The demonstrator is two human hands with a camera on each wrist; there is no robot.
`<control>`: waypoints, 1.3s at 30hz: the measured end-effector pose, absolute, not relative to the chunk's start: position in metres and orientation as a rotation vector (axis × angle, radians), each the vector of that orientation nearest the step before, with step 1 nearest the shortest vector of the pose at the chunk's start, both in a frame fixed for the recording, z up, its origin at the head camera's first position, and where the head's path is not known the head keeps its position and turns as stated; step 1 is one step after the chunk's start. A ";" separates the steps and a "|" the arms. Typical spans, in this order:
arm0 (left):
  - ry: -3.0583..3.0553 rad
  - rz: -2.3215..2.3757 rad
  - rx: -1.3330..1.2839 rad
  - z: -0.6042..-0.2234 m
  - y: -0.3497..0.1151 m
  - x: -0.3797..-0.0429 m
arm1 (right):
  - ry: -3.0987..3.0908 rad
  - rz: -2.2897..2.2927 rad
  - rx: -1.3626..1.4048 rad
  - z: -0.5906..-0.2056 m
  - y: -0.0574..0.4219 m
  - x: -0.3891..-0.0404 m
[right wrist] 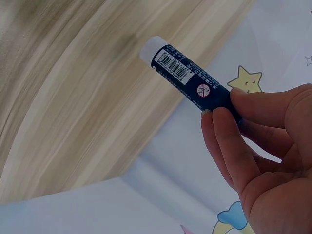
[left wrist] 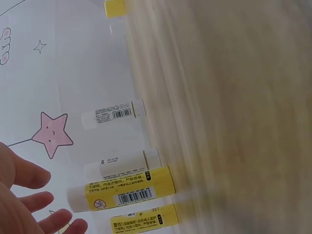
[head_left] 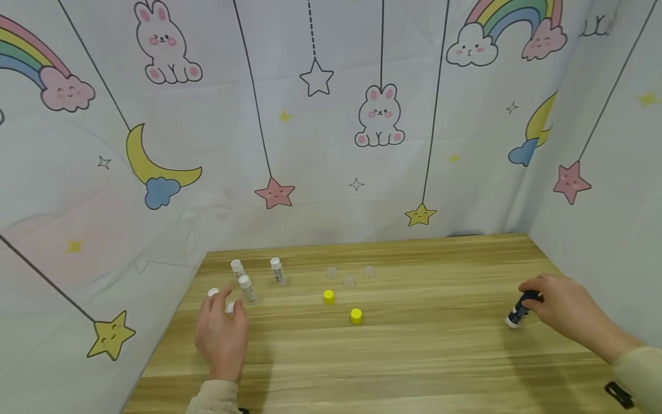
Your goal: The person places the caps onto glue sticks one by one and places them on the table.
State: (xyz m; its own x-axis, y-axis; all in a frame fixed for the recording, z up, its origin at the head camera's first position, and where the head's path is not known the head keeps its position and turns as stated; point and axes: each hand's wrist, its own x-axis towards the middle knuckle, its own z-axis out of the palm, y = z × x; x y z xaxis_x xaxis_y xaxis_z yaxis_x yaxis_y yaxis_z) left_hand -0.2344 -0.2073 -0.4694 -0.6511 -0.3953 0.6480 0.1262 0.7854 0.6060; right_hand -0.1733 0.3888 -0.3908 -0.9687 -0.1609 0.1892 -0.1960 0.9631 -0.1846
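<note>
In the right wrist view, a dark blue glue stick (right wrist: 190, 80) with a white end is pinched between thumb and fingertips of my right hand (right wrist: 263, 136). The head view shows that hand (head_left: 561, 299) over the table's right side, the stick tilted with its white end low. At the left, my left hand (head_left: 222, 333) has its fingers spread beside two upright yellow glue sticks (left wrist: 129, 189) with white tops. Its fingertips (left wrist: 41, 200) are near those tops, with nothing held. Slim white glue sticks (head_left: 277, 271) stand just beyond; the hand partly hides the yellow ones in the head view.
Two short yellow caps (head_left: 355, 316) sit mid-table. Behind them are several small translucent caps (head_left: 349, 280). The wood-grain table (head_left: 414, 356) meets a printed cloth (head_left: 331, 213) at the back and sides.
</note>
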 end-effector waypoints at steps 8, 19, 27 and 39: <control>-2.181 -0.875 0.227 -0.474 -0.210 -0.234 | -2.957 0.276 0.246 -0.393 0.394 -0.170; -2.217 -0.948 0.250 -0.474 -0.213 -0.233 | -2.976 0.288 0.215 -0.400 0.402 -0.169; -2.255 -1.002 0.285 -0.474 -0.214 -0.231 | -2.986 0.289 0.227 -0.403 0.402 -0.171; -2.330 -1.041 0.337 -0.475 -0.215 -0.232 | -2.997 0.313 0.207 -0.405 0.404 -0.168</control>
